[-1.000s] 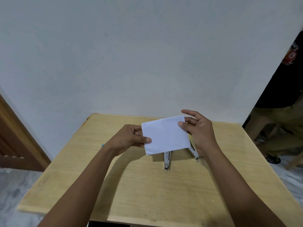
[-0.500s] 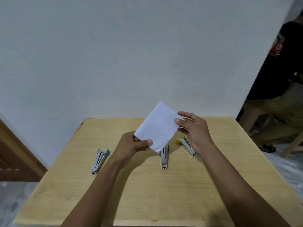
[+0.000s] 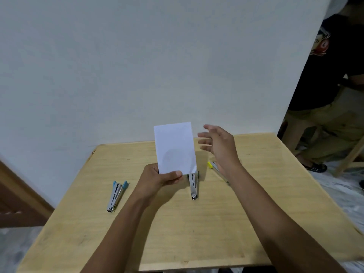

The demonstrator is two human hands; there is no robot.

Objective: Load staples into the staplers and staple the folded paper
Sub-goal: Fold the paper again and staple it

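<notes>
The left hand (image 3: 157, 179) pinches the bottom edge of the folded paper (image 3: 175, 147), holding it upright above the desk (image 3: 216, 223) toward the far edge. The right hand (image 3: 220, 146) hovers beside it, fingers spread, holding nothing. Three staplers lie on the desk: blue-tipped (image 3: 116, 195) toward the left edge, silver (image 3: 194, 185) mid-desk, yellow-tipped (image 3: 215, 168) under the right wrist.

Matt wooden table (image 3: 216, 223), shiny metal staplers (image 3: 193, 186)

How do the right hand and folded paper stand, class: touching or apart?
Apart. The head view shows bare table between the folded paper and the right hand; only the left hand pinches it.
</notes>
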